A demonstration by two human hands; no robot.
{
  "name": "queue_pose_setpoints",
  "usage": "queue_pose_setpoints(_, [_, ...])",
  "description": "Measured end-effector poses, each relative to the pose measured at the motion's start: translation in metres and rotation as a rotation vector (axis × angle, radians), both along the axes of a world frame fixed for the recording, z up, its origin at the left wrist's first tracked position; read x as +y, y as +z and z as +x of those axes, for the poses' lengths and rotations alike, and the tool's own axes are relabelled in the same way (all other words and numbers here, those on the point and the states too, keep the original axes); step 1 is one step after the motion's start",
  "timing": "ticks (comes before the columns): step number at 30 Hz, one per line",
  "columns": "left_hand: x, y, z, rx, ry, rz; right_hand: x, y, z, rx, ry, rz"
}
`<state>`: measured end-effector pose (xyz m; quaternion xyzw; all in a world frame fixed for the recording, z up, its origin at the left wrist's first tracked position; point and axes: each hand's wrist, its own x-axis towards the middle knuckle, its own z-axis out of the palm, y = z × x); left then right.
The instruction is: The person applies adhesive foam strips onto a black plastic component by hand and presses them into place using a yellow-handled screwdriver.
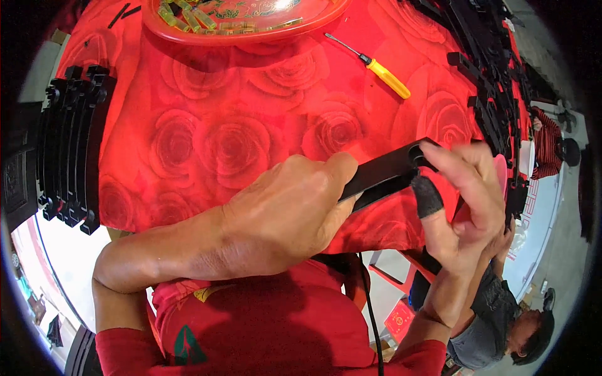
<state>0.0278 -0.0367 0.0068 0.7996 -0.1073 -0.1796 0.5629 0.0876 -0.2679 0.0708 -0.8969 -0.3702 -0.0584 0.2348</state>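
Observation:
My left hand [291, 203] is closed around one end of a black plastic bar [385, 166], which slants up to the right above the table. A long slot or channel seems to run along the bar's lower side. At its far right end is a small round dark opening or ring [415, 152]. My right hand [467, 194] pinches about that end, with the index fingertip on it and the thumb just below. A black finger cover [427, 195] wraps the right thumb. Whether a separate small part sits between these fingers, I cannot tell.
A rose-patterned red cloth [235, 141] covers the table. Beyond my hands lie a yellow-handled screwdriver [387, 78] and a red tray [251, 39] with several yellowish clear pieces [194, 17]. Black bars [75, 144] line the left edge; more black parts [495, 119] crowd the right. A person [501, 326] is at lower right.

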Motion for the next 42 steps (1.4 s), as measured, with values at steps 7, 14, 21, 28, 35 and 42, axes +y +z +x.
queue_pose_setpoints(7, [0.002, 0.004, 0.002, -0.020, 0.001, 0.000, 0.004, -0.004, 0.037, 0.414, 0.249, -0.080])
queue_pose_setpoints(14, [0.003, -0.003, 0.002, 0.006, -0.035, 0.026, 0.005, -0.005, 0.047, 0.557, 0.256, -0.110])
queue_pose_setpoints(21, [0.007, -0.009, 0.000, -0.026, -0.052, -0.099, 0.011, -0.008, 0.036, 0.383, 0.211, -0.083])
queue_pose_setpoints(28, [0.007, -0.011, -0.001, 0.080, 0.027, -0.077, 0.015, 0.007, -0.009, 0.127, 0.055, -0.017])
queue_pose_setpoints(35, [0.001, -0.015, -0.003, -0.114, 0.095, -0.153, 0.035, -0.007, -0.021, 0.139, -0.045, -0.244])
queue_pose_setpoints(42, [0.002, -0.020, -0.005, -0.095, 0.064, -0.177, 0.038, -0.017, -0.034, 0.255, -0.124, -0.075])
